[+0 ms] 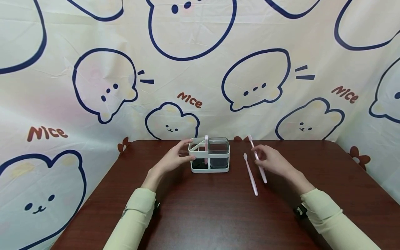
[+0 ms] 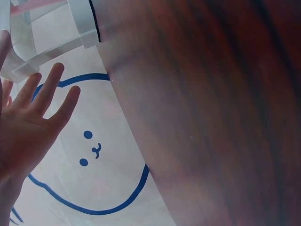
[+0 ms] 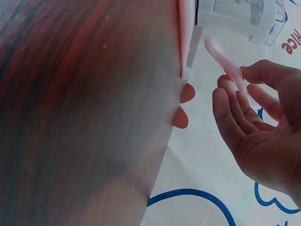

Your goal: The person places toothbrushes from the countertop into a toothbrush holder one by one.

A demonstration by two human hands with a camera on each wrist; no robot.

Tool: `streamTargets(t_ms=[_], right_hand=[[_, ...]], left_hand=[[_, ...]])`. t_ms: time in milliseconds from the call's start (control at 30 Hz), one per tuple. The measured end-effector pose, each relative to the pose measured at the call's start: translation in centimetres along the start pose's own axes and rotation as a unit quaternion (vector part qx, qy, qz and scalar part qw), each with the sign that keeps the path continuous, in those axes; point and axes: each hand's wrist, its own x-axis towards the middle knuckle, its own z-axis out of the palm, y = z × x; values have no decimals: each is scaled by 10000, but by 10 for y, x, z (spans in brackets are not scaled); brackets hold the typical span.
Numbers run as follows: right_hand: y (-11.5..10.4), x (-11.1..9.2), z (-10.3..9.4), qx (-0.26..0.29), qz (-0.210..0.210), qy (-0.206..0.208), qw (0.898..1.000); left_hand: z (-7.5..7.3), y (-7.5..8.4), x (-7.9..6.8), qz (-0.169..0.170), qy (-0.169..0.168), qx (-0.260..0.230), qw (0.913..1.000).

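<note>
A white toothbrush holder (image 1: 209,155) with divided slots stands on the table, a clear cup (image 1: 218,146) in its right half. An upright pink stick-like item (image 1: 206,149) is in the middle of it; its kind is hard to tell. My left hand (image 1: 172,158) grips the holder's left end, thumb at the front and a finger behind; the other fingers spread out in the left wrist view. My right hand (image 1: 273,160) pinches a pink toothbrush (image 1: 261,173) between thumb and fingers, its head pointing away. Another pink toothbrush (image 1: 251,175) lies just left of it on the table.
The dark brown wooden table (image 1: 212,215) ends at a back edge close behind the holder. A cartoon-printed cloth (image 1: 206,83) hangs behind and at both sides.
</note>
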Motion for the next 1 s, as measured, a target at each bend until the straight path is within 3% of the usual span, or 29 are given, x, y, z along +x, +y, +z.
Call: streamTargets(t_ms=[500,1000], right_hand=[[-18,7,-2,-126,-469,474,9977],[-43,11,-5,-10,-562,623,9965]], left_hand=[[0,-1,-1,-11,-6,4,10000],[0,-1,0,12,-27,-16,10000]])
